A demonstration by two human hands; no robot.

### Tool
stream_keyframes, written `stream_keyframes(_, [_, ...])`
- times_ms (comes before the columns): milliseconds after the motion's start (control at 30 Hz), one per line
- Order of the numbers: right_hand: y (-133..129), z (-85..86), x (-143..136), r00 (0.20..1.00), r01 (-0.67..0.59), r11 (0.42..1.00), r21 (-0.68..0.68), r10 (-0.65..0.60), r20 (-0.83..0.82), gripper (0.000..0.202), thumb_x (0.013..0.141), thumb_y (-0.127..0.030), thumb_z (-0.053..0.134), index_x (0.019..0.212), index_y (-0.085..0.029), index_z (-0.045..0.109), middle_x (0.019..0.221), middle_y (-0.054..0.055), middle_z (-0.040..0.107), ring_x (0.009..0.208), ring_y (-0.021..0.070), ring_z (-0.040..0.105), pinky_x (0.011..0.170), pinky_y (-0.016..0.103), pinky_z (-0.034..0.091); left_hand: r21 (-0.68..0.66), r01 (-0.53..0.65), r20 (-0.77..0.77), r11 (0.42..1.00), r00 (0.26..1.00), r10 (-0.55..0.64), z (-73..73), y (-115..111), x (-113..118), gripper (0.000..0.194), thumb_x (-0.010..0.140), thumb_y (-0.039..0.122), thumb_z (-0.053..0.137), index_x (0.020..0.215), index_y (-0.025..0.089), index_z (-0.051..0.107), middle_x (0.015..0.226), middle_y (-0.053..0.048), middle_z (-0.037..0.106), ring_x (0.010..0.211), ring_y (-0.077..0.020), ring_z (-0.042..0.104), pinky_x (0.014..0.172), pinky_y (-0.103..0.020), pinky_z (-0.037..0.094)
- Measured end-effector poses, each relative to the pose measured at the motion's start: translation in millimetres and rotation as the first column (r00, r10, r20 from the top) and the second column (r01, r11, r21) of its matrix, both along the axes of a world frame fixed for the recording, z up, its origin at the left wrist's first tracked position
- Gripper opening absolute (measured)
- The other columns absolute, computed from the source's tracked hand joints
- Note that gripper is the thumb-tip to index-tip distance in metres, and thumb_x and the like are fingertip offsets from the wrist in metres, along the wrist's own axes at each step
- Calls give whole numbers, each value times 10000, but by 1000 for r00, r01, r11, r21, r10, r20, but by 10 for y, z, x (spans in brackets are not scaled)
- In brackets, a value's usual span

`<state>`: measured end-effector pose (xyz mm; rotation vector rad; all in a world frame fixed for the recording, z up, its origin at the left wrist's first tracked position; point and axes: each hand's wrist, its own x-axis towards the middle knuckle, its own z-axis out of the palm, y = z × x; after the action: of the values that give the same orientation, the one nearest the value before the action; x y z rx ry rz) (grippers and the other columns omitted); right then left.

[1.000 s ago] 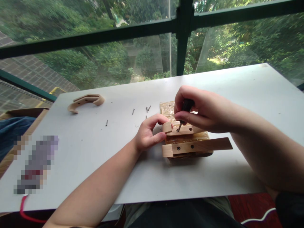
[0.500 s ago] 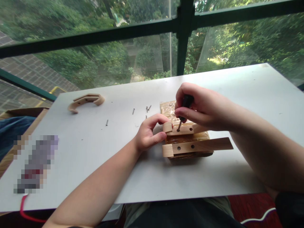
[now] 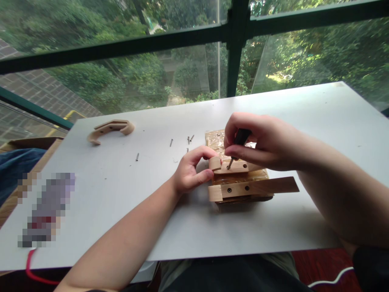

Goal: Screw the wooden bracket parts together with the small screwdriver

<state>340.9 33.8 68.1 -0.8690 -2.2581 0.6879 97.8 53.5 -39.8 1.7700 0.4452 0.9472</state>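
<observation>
My right hand (image 3: 252,142) is closed round the black handle of a screwdriver (image 3: 242,136), whose tip sits in the left hole of the upper wooden piece (image 3: 237,167). The fingers of my left hand (image 3: 196,168) pinch the curved left end of that same piece. Both rest over a block wrapped in shiny tape (image 3: 214,140). Nearer to me, a second wooden piece (image 3: 267,185) lies across the block, with two dark screw holes and a curved left end.
A curved wooden part (image 3: 112,127) lies at the table's back left. Several loose screws (image 3: 188,140) are scattered left of the block. A pixelated object (image 3: 51,207) is on the left side of the white table (image 3: 121,215). A cardboard box (image 3: 45,150) with blue cloth stands beyond it.
My right hand has moved slightly down, and the screwdriver handle has tilted further to the right. My left hand keeps its hold with hardly any movement.
</observation>
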Motion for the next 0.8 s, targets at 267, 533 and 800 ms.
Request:
stream_keyframes(267, [-23, 75, 58, 991, -15, 993, 115, -1, 135, 119, 891, -264, 637, 989, -217, 589, 821, -12, 652, 660, 113, 559, 606, 250, 392, -33, -12, 36, 999, 999, 13, 43, -21, 12, 369, 927, 497, 569, 1012, 164, 704, 994, -113, 689, 941, -250, 630, 886, -394, 483])
stream_keyframes(533, [-75, 65, -21, 989, -129, 979, 155, 114, 99, 26, 941, -210, 554, 932, -227, 571, 800, -16, 636, 664, 97, 539, 602, 231, 391, -20, -55, 54, 998, 997, 56, 44, -50, 44, 284, 906, 443, 636, 950, 173, 712, 967, -104, 709, 920, -251, 656, 877, -412, 518])
stream_keyframes(800, [-101, 109, -9, 985, -149, 985, 88, 140, 96, 84, 904, -174, 565, 974, -219, 555, 812, -13, 633, 681, 102, 542, 606, 232, 404, 27, -25, 41, 999, 999, 24, 78, -34, 40, 253, 894, 416, 644, 885, 174, 720, 978, -107, 712, 935, -252, 661, 898, -414, 518])
